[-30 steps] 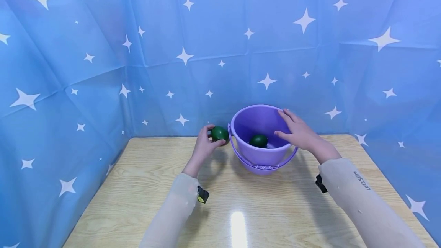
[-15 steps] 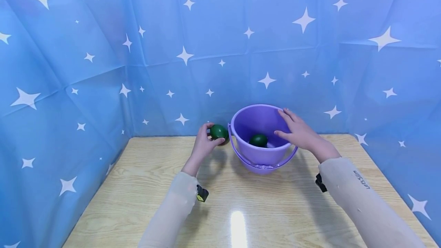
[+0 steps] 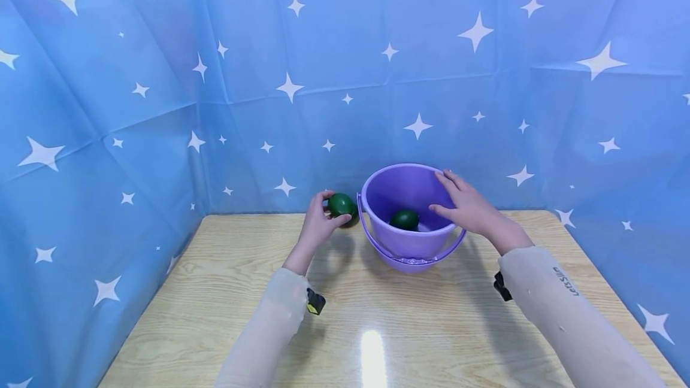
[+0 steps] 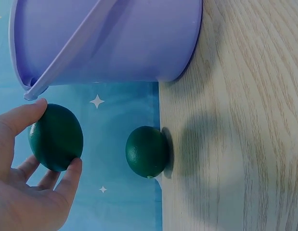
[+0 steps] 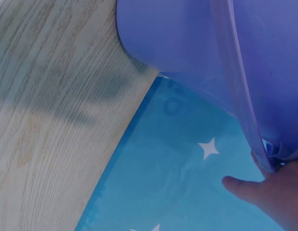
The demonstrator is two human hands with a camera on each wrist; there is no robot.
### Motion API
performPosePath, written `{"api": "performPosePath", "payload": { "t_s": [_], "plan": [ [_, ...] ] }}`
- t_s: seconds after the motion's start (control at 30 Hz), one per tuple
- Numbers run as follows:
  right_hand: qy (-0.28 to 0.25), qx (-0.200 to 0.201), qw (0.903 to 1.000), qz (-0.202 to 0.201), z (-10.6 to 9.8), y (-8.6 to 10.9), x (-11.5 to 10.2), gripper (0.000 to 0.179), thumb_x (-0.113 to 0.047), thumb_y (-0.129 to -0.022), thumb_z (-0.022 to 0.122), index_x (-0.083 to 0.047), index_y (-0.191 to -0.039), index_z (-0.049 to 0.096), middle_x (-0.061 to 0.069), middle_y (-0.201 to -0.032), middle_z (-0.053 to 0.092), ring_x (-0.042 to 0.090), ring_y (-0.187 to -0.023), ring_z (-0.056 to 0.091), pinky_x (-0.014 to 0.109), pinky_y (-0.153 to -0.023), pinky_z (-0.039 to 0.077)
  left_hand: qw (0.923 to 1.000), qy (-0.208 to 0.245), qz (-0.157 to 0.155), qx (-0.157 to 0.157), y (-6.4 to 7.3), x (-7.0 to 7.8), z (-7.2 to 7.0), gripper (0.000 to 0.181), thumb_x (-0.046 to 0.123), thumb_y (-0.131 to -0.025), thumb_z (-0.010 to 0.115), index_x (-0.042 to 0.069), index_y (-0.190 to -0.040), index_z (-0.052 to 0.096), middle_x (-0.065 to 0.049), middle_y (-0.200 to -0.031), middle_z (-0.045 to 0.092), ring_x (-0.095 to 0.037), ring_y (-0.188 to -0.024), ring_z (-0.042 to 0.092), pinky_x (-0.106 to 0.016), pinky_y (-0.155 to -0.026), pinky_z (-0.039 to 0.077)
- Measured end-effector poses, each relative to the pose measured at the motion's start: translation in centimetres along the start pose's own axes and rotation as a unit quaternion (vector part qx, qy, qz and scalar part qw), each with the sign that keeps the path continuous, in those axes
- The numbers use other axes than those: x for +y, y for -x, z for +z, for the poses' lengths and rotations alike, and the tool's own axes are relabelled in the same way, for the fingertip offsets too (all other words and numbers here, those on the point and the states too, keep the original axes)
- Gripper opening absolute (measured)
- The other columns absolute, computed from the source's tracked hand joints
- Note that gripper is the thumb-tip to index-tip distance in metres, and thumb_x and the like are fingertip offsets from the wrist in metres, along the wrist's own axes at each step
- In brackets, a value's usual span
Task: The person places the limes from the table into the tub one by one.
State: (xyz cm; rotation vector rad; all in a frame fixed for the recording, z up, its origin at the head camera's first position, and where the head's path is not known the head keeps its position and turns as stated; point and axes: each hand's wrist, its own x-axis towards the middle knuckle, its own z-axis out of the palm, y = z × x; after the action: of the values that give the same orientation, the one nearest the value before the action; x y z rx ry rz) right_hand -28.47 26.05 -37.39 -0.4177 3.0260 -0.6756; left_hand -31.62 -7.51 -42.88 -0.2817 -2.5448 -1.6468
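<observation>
My left hand [image 3: 318, 223] pinches a dark green lime [image 3: 341, 203] between thumb and fingertips, just left of the purple bucket [image 3: 406, 247]. The left wrist view shows this held lime [image 4: 56, 137] raised off the table near the bucket's rim. A second lime [image 4: 147, 151] lies on the table by its back edge; in the head view the held one largely hides it. Another lime [image 3: 404, 220] lies inside the bucket. My right hand [image 3: 469, 208] rests at the bucket's right rim, fingers fairly straight and thumb apart, close to the handle's joint [image 5: 273, 151].
The purple handle [image 3: 409, 261] hangs down across the bucket's front. The bucket stands near the back of the wooden table [image 3: 409, 328]. A blue star-patterned cloth [image 3: 345, 64] hangs behind the table and at both sides.
My left hand has risen very slightly with the lime, shifting a touch leftward. The right hand and the bucket have stayed put.
</observation>
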Motion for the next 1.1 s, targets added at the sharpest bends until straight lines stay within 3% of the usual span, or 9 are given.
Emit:
{"api": "performPosePath", "payload": {
  "t_s": [0.77, 1.1],
  "plan": [
    [-0.001, 0.007, 1.0, -0.006, 0.1, 0.0, -0.1, 0.083, -0.042, -0.099, 0.057, -0.009, -0.16, 0.013, 0.026, -0.165, 0.008, 0.056, -0.148, 0.011, 0.076, -0.114, 0.018, 0.9999, 0.003, 0.015, -0.003, 0.3, 0.5, -0.4, 0.069, 0.018, -0.085, 0.08, 0.005, -0.142, 0.043, -0.019, -0.143, 0.046, -0.038, -0.126, 0.056, -0.048, -0.104, 0.052],
    [0.0, 0.007, 1.0, -0.006, 0.2, 0.1, 0.0, 0.085, -0.049, -0.098, 0.055, -0.009, -0.16, 0.013, 0.026, -0.165, 0.008, 0.056, -0.148, 0.01, 0.076, -0.114, 0.018, 0.9997, 0.011, 0.021, -0.002, 0.4, 1.1, -0.6, 0.069, 0.018, -0.085, 0.08, 0.005, -0.142, 0.043, -0.019, -0.143, 0.045, -0.039, -0.127, 0.055, -0.048, -0.104, 0.052]
  ]
}}
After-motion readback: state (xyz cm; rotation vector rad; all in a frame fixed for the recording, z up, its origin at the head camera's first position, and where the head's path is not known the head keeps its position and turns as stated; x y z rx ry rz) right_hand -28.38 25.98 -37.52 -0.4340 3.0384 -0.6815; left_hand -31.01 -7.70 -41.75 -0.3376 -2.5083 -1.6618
